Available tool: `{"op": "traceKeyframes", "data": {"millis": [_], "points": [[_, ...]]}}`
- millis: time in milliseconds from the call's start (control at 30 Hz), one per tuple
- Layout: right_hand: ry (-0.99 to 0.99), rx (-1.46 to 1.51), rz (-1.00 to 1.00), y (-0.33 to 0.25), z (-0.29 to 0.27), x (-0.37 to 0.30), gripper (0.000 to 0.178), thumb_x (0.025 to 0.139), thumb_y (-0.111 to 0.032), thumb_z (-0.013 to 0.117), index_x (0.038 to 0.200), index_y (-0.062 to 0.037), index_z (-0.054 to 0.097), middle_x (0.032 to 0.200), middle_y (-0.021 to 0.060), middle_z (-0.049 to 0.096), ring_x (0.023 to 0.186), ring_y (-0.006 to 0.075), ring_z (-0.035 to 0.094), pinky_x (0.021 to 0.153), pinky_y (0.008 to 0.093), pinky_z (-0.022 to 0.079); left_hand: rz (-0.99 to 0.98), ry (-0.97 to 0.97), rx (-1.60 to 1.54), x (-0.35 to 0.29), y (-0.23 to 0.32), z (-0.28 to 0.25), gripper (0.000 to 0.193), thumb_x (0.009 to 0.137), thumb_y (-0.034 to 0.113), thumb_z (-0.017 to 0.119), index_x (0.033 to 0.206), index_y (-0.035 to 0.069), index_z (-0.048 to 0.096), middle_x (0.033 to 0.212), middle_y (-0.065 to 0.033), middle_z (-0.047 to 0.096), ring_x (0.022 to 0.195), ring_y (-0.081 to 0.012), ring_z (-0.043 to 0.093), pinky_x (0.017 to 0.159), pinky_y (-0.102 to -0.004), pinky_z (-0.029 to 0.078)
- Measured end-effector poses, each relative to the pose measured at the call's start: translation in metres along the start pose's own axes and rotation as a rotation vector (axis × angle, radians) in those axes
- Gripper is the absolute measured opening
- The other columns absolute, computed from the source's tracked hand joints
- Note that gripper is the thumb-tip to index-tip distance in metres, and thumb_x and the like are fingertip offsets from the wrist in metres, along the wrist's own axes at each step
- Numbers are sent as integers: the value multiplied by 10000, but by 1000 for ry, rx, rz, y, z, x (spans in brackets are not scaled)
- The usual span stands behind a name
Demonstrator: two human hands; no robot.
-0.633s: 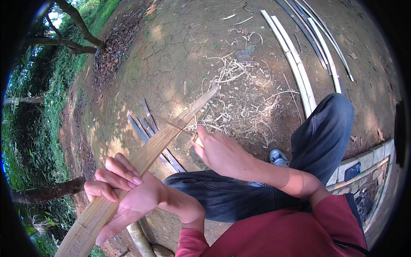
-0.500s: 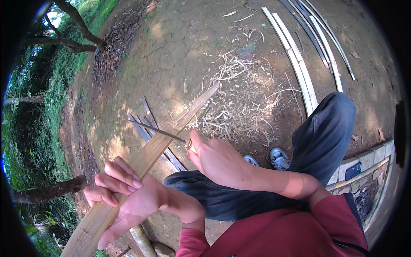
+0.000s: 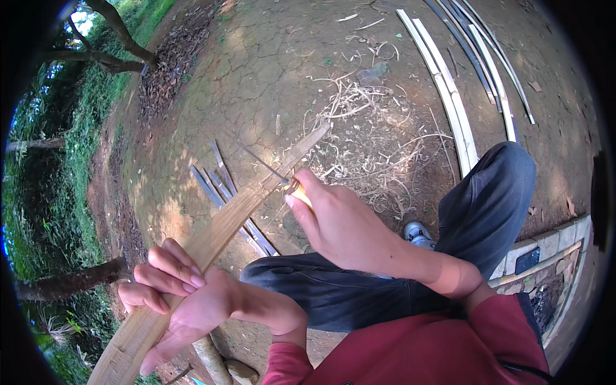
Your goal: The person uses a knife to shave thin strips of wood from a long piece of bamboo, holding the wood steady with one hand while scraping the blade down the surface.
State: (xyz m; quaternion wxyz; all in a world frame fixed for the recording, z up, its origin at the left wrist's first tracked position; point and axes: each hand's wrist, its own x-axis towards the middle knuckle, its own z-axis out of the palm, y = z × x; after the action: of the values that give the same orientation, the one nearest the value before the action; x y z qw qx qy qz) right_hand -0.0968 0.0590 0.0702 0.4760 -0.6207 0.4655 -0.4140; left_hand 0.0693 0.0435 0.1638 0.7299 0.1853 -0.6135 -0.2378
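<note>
Since the earlier frame, the right hand point(image 3: 337, 221) has been shifting toward the upper right, carrying the knife point(image 3: 282, 178) with it, so the blade is now crossing nearer the narrow end of the bamboo strip point(image 3: 224, 231). From where I am watching, that strip is running diagonally from the lower left of the frame to just above the centre. Its lower portion is lying across the palm of the left hand point(image 3: 205, 300), whose fingers are curling over it while the thumb is extending along the edge. On the other side, the right hand is gripping the knife's yellowish handle. I cannot tell whether the blade is biting or only resting over the surface.

My main worry is the rough patch just below the blade: if the edge is catching there, it could be skidding off or digging in too deep. With the far end projecting unsupported, I am also judging that sideways pressure could be twisting the strip in the left hand, and a slip toward the lower left could be endangering those fingers.

As for containers, I am making out none; pale curled shavings point(image 3: 353, 101) are lying loose on the ground point(image 3: 237, 96) in the upper middle, and long pale strips point(image 3: 444, 86) are resting at the upper right.
</note>
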Motion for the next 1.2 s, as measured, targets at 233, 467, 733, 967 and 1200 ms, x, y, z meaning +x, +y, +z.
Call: {"op": "traceKeyframes", "data": {"millis": [233,467,733,967,1200], "points": [[-73,-267,88,45,21,7,254,946,-107,440,1010,138,465,563,203,586,563,370,636,499,439,508,15,-18,2,-2,3,9,767,746,878,283,656,118,327,461,-18,325,376,-109,313,367,-213,240],[3,-152,97,70,32,15,267,952,-144,479,965,123,472,543,233,554,532,419,588,491,477,453,2,18,-8,-5,2,24,774,745,881,281,662,112,328,465,-16,313,382,-109,304,371,-218,237],[-39,-132,134,29,33,-2,307,945,-151,506,1028,140,459,535,234,556,537,438,591,494,491,451,2,104,30,-9,-1,34,767,748,875,297,660,114,322,469,-13,308,382,-107,305,374,-211,255],[-9,-70,74,14,11,-4,291,935,-134,524,1036,130,452,518,218,544,509,410,589,486,504,432,28,87,-11,0,-2,14,761,762,865,290,658,111,324,462,-11,309,365,-103,309,348,-202,250],[-4,-199,62,47,18,25,257,939,-124,496,976,128,466,521,231,551,531,412,610,466,459,467,-24,77,-5,-1,1,16,762,715,888,351,648,130,310,459,-5,294,398,-101,285,376,-195,219]]}}
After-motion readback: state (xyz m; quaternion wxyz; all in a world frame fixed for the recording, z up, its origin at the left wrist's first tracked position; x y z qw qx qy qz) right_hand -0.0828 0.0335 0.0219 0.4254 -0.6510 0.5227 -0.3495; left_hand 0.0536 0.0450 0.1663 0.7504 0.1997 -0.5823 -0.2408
